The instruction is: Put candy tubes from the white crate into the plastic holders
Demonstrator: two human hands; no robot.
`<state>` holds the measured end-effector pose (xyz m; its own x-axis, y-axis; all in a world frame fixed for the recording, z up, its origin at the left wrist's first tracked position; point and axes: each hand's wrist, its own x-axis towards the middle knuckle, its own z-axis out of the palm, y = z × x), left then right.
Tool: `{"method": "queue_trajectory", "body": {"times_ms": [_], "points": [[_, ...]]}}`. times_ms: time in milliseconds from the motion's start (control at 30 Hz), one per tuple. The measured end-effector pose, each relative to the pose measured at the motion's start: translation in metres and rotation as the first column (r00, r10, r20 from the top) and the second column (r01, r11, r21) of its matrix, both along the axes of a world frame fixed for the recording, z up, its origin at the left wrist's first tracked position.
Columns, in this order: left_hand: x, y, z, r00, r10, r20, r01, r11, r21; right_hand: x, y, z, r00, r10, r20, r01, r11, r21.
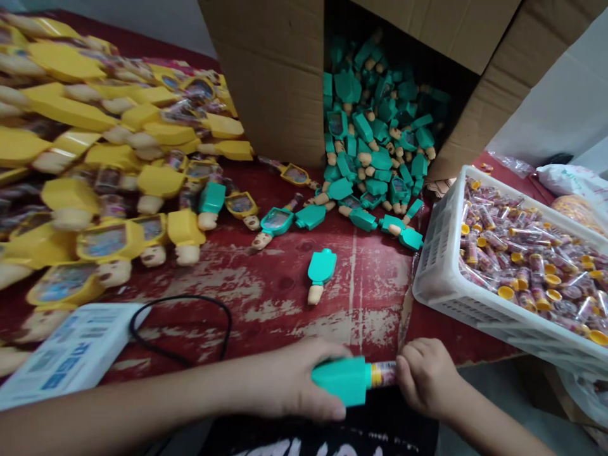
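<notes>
My left hand (316,383) is closed around a teal plastic toy case (342,380) at the front of the table. From the case's right end sticks out a small candy tube (382,373) with a yellow band and printed wrap. The far end of that tube is inside the closed fingers of my right hand (422,377). Tube and case meet end to end; how deep the tube sits I cannot tell. Just beyond my hands a single teal toy (322,269) with a beige head lies on the red table (266,285).
A cardboard box (280,76) lies open towards me, with teal toys (375,158) spilling out. Yellow toys (161,183) are heaped at left. A white plastic basket (441,253) of candy tubes stands at right. A white printed box (76,354) and black cord (228,316) lie front left.
</notes>
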<state>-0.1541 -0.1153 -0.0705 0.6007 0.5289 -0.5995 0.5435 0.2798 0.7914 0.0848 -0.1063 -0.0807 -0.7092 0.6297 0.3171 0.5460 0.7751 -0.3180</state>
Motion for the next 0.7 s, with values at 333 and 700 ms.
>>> {"method": "queue_trajectory", "body": {"times_ms": [333,700], "points": [[-0.008,-0.006,-0.017,0.998,-0.060,0.006,0.060,0.993,0.100,0.002,0.005,0.000,0.994,-0.077,0.081,0.098,0.947,-0.307],[0.001,-0.018,-0.016,0.982,0.105,0.155,-0.082,0.986,-0.148,-0.006,0.016,0.002,0.996,0.072,0.061,-0.090,0.918,0.387]]}}
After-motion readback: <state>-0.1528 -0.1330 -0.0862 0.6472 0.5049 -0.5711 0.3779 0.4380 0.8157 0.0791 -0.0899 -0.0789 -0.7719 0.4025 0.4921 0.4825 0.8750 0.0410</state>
